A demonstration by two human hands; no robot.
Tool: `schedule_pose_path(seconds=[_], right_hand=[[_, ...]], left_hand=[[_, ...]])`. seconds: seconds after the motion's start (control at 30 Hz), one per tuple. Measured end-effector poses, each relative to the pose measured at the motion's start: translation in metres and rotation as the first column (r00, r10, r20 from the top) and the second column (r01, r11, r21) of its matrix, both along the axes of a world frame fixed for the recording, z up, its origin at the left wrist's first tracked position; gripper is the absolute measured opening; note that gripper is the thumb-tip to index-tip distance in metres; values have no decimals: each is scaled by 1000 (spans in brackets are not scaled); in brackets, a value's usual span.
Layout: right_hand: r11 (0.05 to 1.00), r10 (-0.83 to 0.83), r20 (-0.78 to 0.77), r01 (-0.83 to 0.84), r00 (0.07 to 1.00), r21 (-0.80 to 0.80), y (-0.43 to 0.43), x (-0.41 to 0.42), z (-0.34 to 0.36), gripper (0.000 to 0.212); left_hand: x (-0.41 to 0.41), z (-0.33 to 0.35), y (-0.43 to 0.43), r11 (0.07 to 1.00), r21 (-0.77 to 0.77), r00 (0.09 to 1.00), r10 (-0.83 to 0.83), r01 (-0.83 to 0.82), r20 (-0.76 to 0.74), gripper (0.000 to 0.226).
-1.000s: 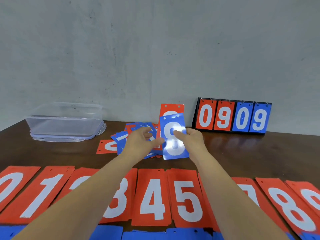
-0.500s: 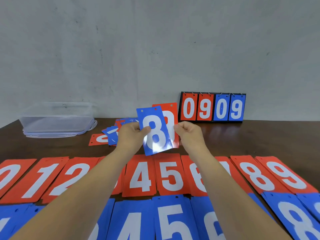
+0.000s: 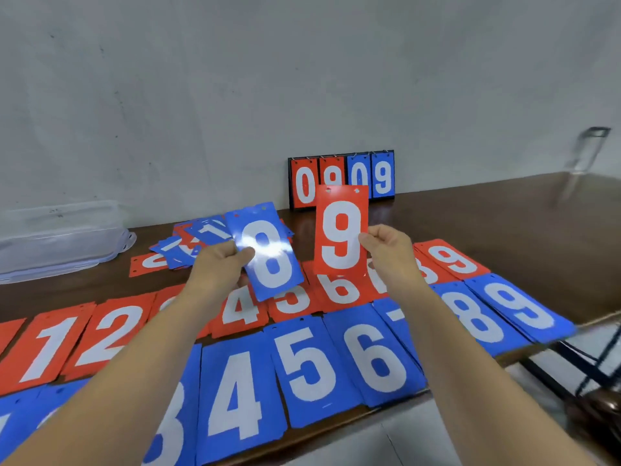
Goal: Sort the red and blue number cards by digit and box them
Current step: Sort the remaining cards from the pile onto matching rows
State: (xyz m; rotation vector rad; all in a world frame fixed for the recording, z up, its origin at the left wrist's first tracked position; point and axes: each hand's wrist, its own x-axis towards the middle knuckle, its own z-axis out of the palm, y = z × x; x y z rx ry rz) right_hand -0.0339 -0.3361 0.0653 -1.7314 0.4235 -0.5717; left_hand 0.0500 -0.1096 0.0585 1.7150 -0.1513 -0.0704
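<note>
My left hand (image 3: 220, 264) pinches a blue 8 card (image 3: 268, 253) by its left edge, tilted above the table. My right hand (image 3: 389, 252) pinches a red 9 card (image 3: 341, 232) by its right edge, held upright. Below them a row of red cards (image 3: 100, 334) runs in digit order, and a row of blue cards (image 3: 312, 364) lies nearer the front edge. A loose pile of unsorted red and blue cards (image 3: 188, 243) lies behind my left hand. A clear plastic box (image 3: 57, 240) stands at the far left.
A flip scoreboard (image 3: 341, 178) reading 0909 stands against the wall. The brown table (image 3: 504, 223) has bare wood at the right, and its front edge cuts across the lower right. Dark cables (image 3: 591, 368) hang off the right side.
The two cards, held overlapped before, are now apart: the blue 8 in my left hand, the red 9 in my right. The view has swung left and down, showing more blue cards.
</note>
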Motion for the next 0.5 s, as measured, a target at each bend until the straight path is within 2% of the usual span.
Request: schedule_pose_path(seconds=[0.1,0.33,0.5], right_hand=[[997,-73,-13,73,997,-11,-11,-32,-5,18],[985,-169,1,169,986,-33,-41,-93,-22,23],[973,-227,26,228,974,-27,-65,-120,-23,22]], left_hand=[[-16,-5,-7,999,13,999,-32,32,-20,21],[-64,-15,-28,989,-86,987,-128,120,-99,26],[-84,-16,-51,987,-75,983,-148,140,-109,18]])
